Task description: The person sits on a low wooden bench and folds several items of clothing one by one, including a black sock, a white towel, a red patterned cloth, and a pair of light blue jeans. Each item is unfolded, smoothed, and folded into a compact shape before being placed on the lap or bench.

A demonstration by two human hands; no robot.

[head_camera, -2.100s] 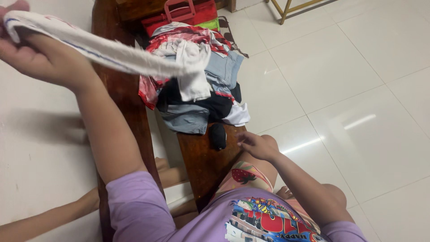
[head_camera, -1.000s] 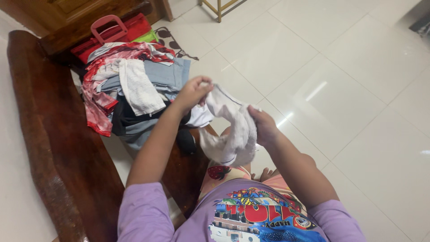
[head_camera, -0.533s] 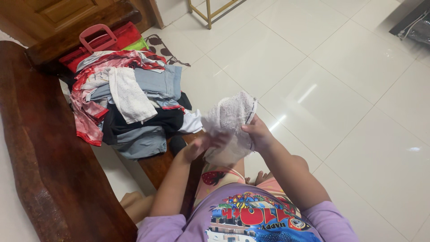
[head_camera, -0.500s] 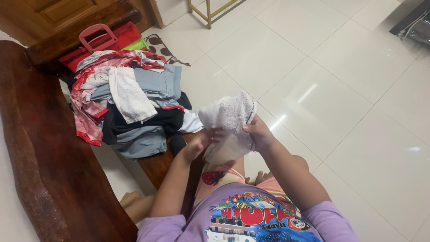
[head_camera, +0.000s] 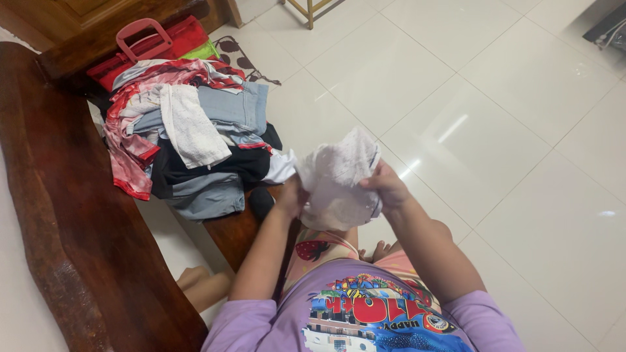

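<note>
Head view: white cloth [head_camera: 338,179] apparently hides both hands' fingertips.

Place: a room in a home.
Floor: large glossy white tiles [head_camera: 495,130] are seen from 12 to 5 o'clock.
Furniture: a dark wooden bench [head_camera: 78,234] is seen at 9 o'clock.
Laundry: mixed clothes [head_camera: 189,143] are heaped at 10 o'clock, beside a red bag [head_camera: 163,42] at 11 o'clock.

Left hand [head_camera: 289,197] lay mostly behind white cloth [head_camera: 336,182]; red bag [head_camera: 156,45] half buried under clothes pile [head_camera: 189,137]; gold frame [head_camera: 313,8] cut off far.
</note>
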